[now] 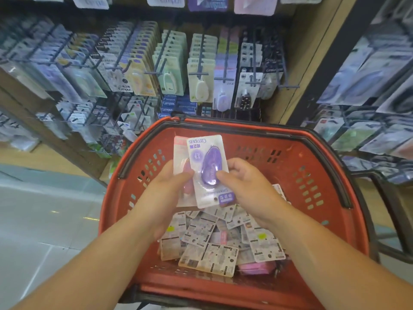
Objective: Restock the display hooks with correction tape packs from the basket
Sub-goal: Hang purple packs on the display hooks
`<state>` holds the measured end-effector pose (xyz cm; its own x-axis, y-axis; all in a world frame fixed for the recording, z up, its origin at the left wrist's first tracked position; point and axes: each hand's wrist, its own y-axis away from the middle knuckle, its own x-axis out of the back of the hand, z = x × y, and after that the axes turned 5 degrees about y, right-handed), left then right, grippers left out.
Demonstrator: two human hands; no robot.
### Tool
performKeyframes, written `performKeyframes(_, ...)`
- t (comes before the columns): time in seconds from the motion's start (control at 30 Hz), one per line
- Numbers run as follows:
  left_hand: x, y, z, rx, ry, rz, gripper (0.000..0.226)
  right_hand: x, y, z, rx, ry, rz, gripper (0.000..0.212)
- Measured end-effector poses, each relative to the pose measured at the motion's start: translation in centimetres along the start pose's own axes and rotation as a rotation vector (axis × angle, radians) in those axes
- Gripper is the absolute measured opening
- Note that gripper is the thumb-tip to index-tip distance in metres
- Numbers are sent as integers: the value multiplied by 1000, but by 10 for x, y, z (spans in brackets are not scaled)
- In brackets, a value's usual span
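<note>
The fingers [226, 174] of the right hand [245, 184] pinch the right edge of a purple correction tape pack [207, 168], thumb on the card front just beside the blister. The left hand [167, 184] clamps its thumb over that pack's left edge and over a pink pack [180, 153] fanned out behind it. Both packs are held above the red basket [290, 133], clear of the loose packs [214, 238] heaped on its bottom, and their print reads upside down. They look light, with stiff card and a slick plastic bubble, so the flat card margins are likely the surest hold, and two stacked cards could slide apart. The hang hole cannot be made out, and the pack probably needs turning before hanging. Beyond the basket's far rim the display hooks [199, 73] stand crowded side by side, rods pointing near. One hook carrying similar purple packs [223, 97] sits far and slightly right. There is open air above the rim, and the neighbouring hook tips are what could snag.
</note>
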<state>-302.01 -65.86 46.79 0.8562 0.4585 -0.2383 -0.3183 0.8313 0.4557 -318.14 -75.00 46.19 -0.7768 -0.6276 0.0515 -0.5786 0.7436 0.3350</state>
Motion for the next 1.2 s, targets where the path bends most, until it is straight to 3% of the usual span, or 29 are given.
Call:
performKeyframes(0.2,-4,1,-3,-12,-40,-67,54,-7,3,2,-46,45,-59,13)
performKeyframes(0.43,15,-2,-4,10,-105,-117,63,8,-4,0,-36,30,63,10)
performKeyframes(0.63,7,1,3,12,-20,-179,54,-3,-4,-3,-124,-74,47,19)
performKeyframes(0.8,3,-4,1,-10,-89,-154,47,-1,0,0,-142,94,9,28)
performKeyframes(0.9,8,-8,5,-11,-197,-211,54,16,-6,-1,-95,88,101,64)
performKeyframes(0.97,9,-10,7,-29,-270,-226,56,26,-8,-5,-18,40,50,77)
performKeyframes(1.03,8,-11,6,-36,-300,-212,55,33,-9,-9,69,87,-9,73)
performKeyframes(1.1,6,-11,5,-42,-292,-195,47,34,-8,-11,113,149,-8,55)
performKeyframes(1.2,1,-8,4,-28,-185,-142,13,36,-5,-13,78,77,76,34)
